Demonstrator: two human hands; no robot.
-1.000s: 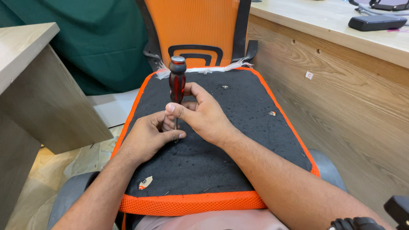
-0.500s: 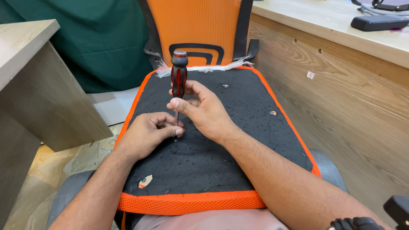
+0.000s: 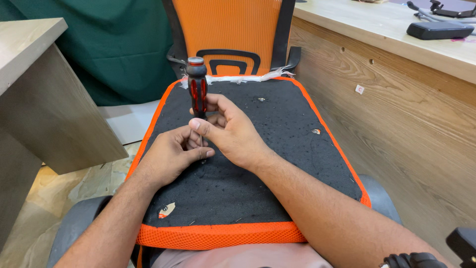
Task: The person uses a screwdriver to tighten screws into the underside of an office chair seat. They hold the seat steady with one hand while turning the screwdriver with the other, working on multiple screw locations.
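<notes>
The screwdriver (image 3: 197,89) tip is hidden behind the left hand (image 3: 171,156).

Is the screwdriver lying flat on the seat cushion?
No, the red-and-black screwdriver stands upright on the black seat cushion, gripped by the right hand while the left hand steadies its shaft.

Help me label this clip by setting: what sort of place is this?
Probably an office or a small furniture repair corner: an orange mesh office chair, wooden desks on both sides, and the hands working a screwdriver on a detached chair seat.
</notes>
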